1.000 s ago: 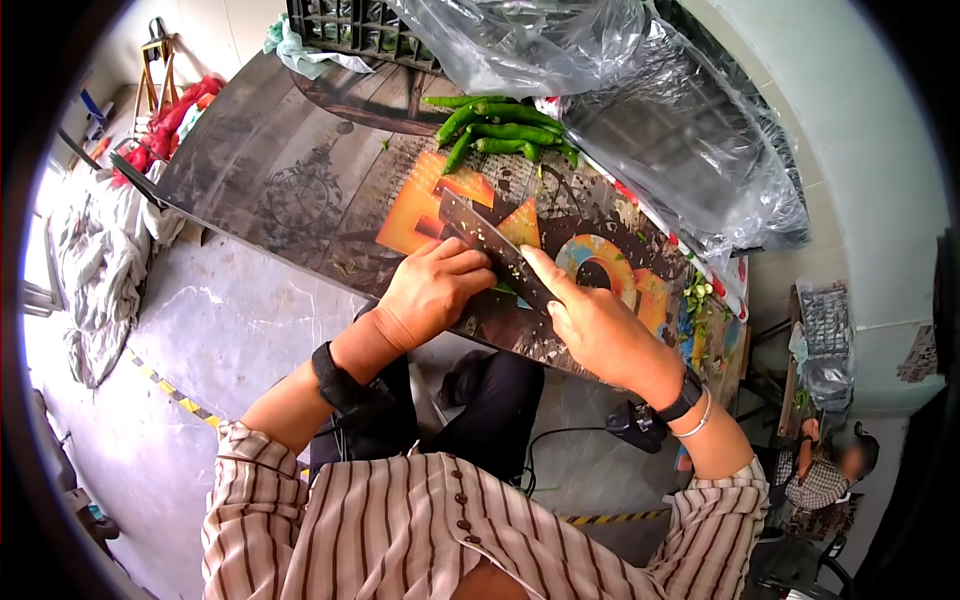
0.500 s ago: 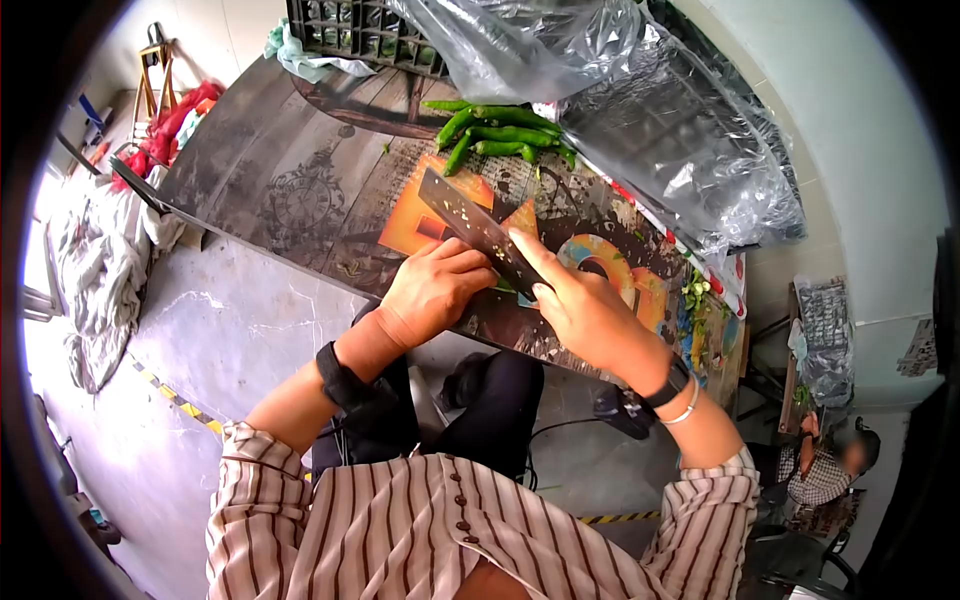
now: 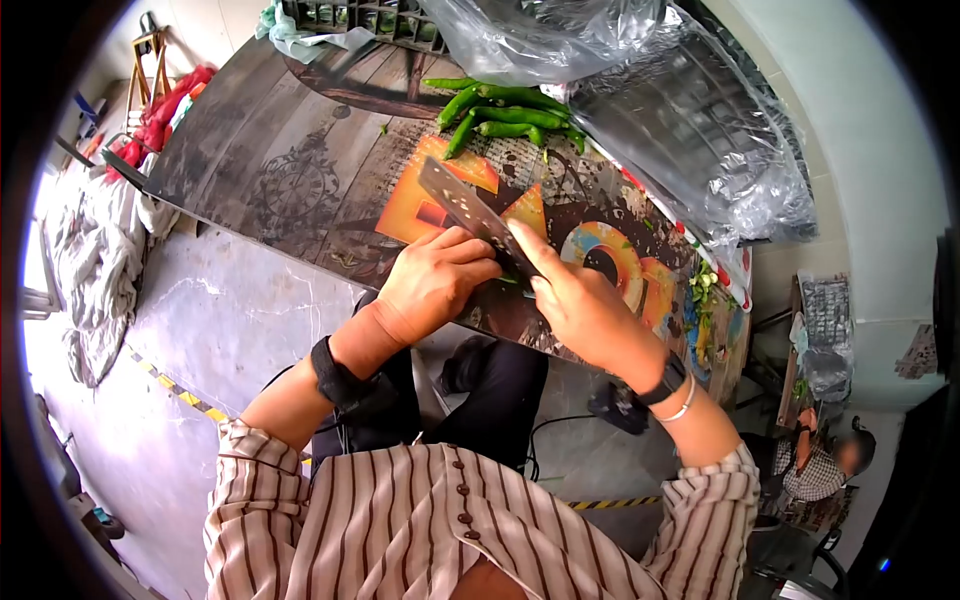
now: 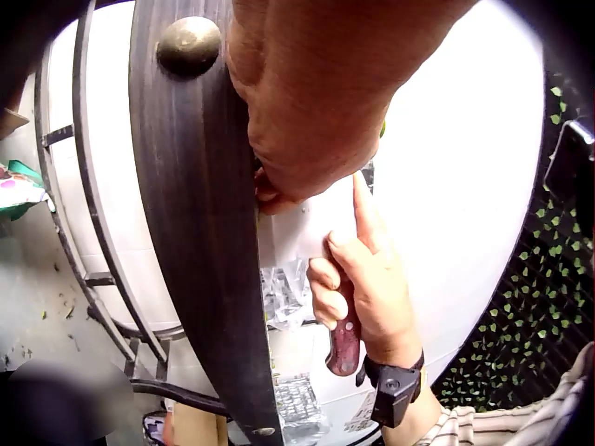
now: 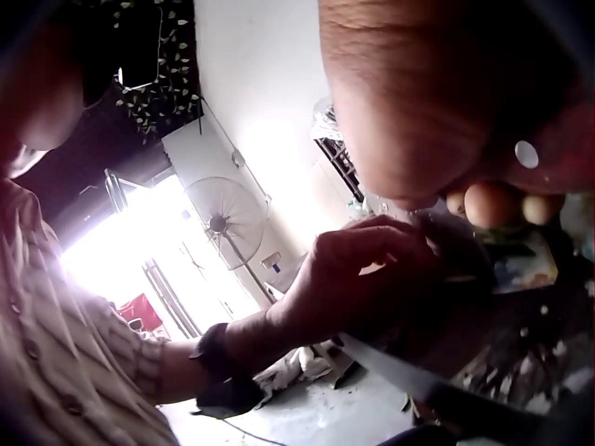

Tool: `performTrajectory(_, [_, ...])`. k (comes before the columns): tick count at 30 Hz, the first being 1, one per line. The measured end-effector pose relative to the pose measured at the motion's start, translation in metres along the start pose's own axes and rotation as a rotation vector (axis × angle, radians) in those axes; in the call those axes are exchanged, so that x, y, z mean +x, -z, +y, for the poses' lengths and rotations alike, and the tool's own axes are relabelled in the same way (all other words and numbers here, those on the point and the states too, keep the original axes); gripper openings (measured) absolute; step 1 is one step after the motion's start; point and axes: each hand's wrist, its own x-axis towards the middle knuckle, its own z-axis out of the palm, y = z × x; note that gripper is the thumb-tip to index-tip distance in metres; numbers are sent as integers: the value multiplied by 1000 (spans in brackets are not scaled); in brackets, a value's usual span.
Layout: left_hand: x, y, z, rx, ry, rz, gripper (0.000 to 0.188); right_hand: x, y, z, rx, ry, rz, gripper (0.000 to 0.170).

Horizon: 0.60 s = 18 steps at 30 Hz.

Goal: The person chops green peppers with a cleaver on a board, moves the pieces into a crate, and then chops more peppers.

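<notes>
My left hand [image 3: 435,275] presses its curled fingers down at the table's near edge, holding a green chili that is mostly hidden beneath them. Only a bit of green shows beside the fingertips. In my right hand [image 3: 597,312] is a cleaver, its broad blade [image 3: 468,205] flecked with small pale bits. The index finger lies stretched along the blade, which stands right beside my left fingertips. The left wrist view shows the other right-hand fingers wrapped round the reddish-brown handle [image 4: 345,342]. Several whole green chilies [image 3: 515,112] lie in a pile farther back on the table.
Chopped green pieces [image 3: 703,290] lie at the right end of the printed table [image 3: 230,165]. Clear plastic [image 3: 690,120] covers a dark crate at the back right. Another black crate [image 3: 375,18] and a pale green cloth [image 3: 300,38] are at the back. Another person [image 3: 815,470] sits far right.
The cleaver and my right hand have shifted slightly left, the blade's far end reaching farther from me. My left hand stays in nearly the same place. The head view has tilted a little.
</notes>
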Motion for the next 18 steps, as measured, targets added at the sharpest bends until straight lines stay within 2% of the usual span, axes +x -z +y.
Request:
performTrajectory(6, [-1, 2, 1, 28, -12, -4, 20, 15, 1, 1, -46, -39, 2, 63])
performTrajectory(8, [-1, 2, 0, 16, -8, 6, 20, 9, -1, 4, 17, 83, 99, 63])
performTrajectory(12, [-5, 2, 2, 1, 8, -1, 19, -6, 13, -6, 13, 128, 64, 64])
performTrajectory(14, [-4, 1, 1, 18, 8, 0, 18, -14, 21, -11, -9, -98, -124, 65])
performTrajectory(18, [-6, 2, 2, 3, 28, -13, 20, -17, 24, -15, -6, -171, -185, 66])
